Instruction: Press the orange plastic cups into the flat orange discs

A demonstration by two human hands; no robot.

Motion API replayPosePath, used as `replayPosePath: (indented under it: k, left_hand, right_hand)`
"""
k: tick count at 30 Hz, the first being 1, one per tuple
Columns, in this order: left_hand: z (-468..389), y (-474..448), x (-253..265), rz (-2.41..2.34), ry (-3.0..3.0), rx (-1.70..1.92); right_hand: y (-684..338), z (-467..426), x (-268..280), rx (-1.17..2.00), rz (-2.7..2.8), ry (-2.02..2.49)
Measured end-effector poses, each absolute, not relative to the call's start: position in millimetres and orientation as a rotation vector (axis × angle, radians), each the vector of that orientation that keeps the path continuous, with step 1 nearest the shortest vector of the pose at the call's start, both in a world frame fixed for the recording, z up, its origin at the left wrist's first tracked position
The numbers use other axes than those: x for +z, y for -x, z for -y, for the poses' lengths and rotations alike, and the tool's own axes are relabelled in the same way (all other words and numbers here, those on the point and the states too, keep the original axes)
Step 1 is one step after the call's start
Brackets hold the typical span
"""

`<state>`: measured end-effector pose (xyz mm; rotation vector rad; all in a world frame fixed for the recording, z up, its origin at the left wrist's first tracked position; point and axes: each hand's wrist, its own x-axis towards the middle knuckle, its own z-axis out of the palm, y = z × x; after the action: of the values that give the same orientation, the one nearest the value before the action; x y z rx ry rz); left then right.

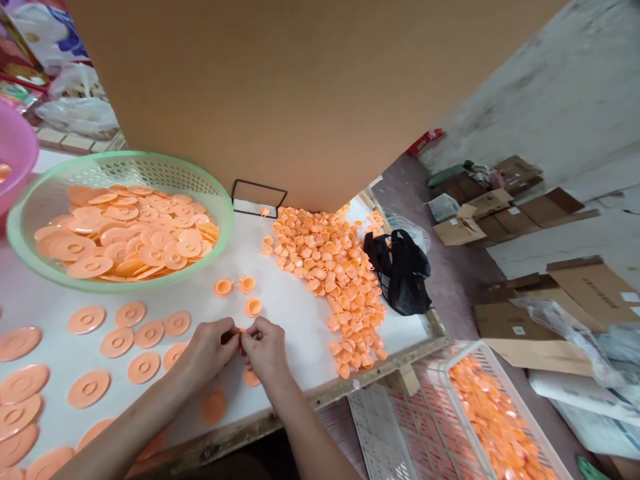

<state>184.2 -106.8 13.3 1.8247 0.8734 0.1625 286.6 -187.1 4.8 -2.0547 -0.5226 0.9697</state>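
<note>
My left hand (216, 343) and my right hand (265, 347) meet over the white tabletop near its front edge. Between their fingertips they pinch a small orange plastic piece (243, 332), mostly hidden by the fingers. Just beyond lie three small orange toy cups, among them an upright cup (254, 307). Flat orange toy saucers, such as this saucer (144, 367), are spread out to the left of my hands. Another orange piece (251, 377) lies partly under my right hand. To the right, a large heap of orange toy cups (320, 257) covers the table.
A green mesh basket (227, 230) full of saucers stands at the left, beside a pink basin (20, 150). A tall cardboard box (300, 100) rises at the back. On the right are a black bag (405, 273) and, below the table, a crate (493, 373) of orange pieces.
</note>
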Motion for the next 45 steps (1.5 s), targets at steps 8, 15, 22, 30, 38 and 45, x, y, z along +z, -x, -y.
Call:
replayPosePath:
  k: [8, 15, 22, 30, 38, 45]
  left_hand:
    - [82.3, -195.5, 24.3, -1.048, -1.888, 0.134]
    - [107.5, -180.1, 27.6, -0.8, -2.196, 0.17]
    - [141.0, -181.4, 10.6, -0.635, -2.227, 0.108]
    - [124.3, -178.5, -6.4, -0.708, -2.123, 0.184]
    - [123.4, -182.4, 1.7, -0.699, -2.108, 0.199]
    - [98.5, -185.3, 22.2, -0.758, -1.949, 0.064]
  right_hand:
    - [-381.3, 203.4, 39.5, 0.45, 0.896, 2.172]
    - [-469.0, 219.0, 41.2, -0.095, 0.927, 2.296]
    - [-393.4, 229.7, 22.2, 0.437, 0.756, 2.093]
    - [-325.3, 230.5, 16.9, 0.954, 0.395, 1.935]
    - [-296.2, 214.2, 13.8, 0.826, 0.67, 2.103]
    - [-300.6, 210.4, 19.2, 0.642, 1.005, 2.266]
